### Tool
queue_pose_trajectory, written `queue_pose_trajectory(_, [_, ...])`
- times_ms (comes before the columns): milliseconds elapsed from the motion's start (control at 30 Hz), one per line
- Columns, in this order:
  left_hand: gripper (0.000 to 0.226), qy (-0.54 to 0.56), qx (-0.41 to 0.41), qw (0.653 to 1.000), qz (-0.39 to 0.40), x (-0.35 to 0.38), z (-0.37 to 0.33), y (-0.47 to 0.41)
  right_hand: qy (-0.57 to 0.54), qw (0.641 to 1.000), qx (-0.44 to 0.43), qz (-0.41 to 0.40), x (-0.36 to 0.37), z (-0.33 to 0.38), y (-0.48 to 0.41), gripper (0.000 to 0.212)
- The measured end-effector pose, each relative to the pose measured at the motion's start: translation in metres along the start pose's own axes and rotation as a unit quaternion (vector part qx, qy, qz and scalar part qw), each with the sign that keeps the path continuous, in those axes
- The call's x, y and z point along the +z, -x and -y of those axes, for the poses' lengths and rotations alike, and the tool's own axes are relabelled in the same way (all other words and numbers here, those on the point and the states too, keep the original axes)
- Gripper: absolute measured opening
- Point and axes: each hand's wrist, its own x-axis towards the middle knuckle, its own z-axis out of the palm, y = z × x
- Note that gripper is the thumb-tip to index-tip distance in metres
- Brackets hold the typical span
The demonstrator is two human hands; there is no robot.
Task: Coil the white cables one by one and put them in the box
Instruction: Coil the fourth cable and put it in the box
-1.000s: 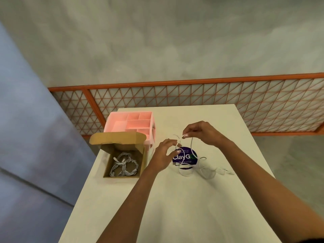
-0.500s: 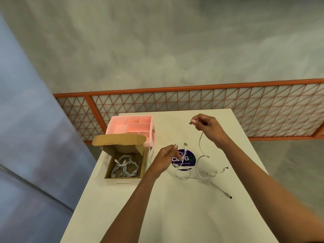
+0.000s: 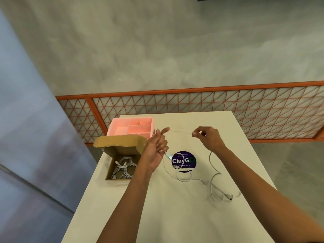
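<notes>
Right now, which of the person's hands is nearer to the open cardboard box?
Left. The left hand is raised just beside the right edge of the cardboard box; the right hand is farther right, pinching the white cable over the table.

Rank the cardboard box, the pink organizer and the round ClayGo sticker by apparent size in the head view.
1. cardboard box, flap included.
2. pink organizer; it is farther off and partly hidden by the flap, so this rank is unsure.
3. ClayGo sticker.

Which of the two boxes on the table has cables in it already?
The brown cardboard box, flap open, nearer the camera: a bundle of white cables lies inside. The pink divided organizer behind it shows none.
</notes>
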Motion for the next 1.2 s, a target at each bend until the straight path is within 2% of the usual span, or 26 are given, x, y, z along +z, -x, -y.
queue_pose_trajectory(133, [0.035, -0.079, 0.054, 0.995, -0.023, 0.000, -0.005, -0.007, 0.057, 0.984, -0.051, 0.160, 0.017, 0.006, 0.009, 0.017])
queue_pose_trajectory(233, [0.028, -0.173, 0.076, 0.981, -0.048, 0.004, -0.003, -0.009, 0.064, 0.968, -0.095, 0.222, 0.023, 0.019, 0.014, 0.019])
queue_pose_trajectory(400, [0.040, -0.310, 0.081, 0.945, -0.070, -0.010, 0.006, -0.013, 0.080, 0.948, -0.134, 0.277, 0.015, 0.047, 0.014, 0.019])
queue_pose_trajectory(600, [0.030, -0.418, 0.014, 0.908, -0.030, -0.018, 0.007, -0.010, 0.129, 0.930, -0.132, 0.318, 0.006, 0.065, 0.005, 0.010])
queue_pose_trajectory(700, [0.030, -0.437, -0.020, 0.899, -0.014, -0.014, 0.003, -0.002, 0.131, 0.930, -0.122, 0.322, -0.006, 0.069, 0.000, 0.012])
queue_pose_trajectory(800, [0.029, -0.373, -0.085, 0.924, 0.010, -0.009, 0.000, 0.004, 0.126, 0.932, -0.138, 0.310, -0.015, 0.072, -0.003, 0.014])
queue_pose_trajectory(933, [0.028, -0.189, -0.118, 0.971, 0.081, -0.006, -0.006, 0.008, 0.114, 0.943, -0.173, 0.259, -0.020, 0.070, -0.007, 0.018])
queue_pose_trajectory(1033, [0.029, -0.112, -0.113, 0.983, 0.094, -0.006, -0.009, 0.009, 0.132, 0.948, -0.191, 0.218, -0.020, 0.069, -0.006, 0.022])
queue_pose_trajectory(1200, [0.024, -0.029, -0.144, 0.983, 0.109, -0.006, -0.013, 0.011, 0.119, 0.950, -0.218, 0.189, -0.016, 0.070, -0.002, 0.026])
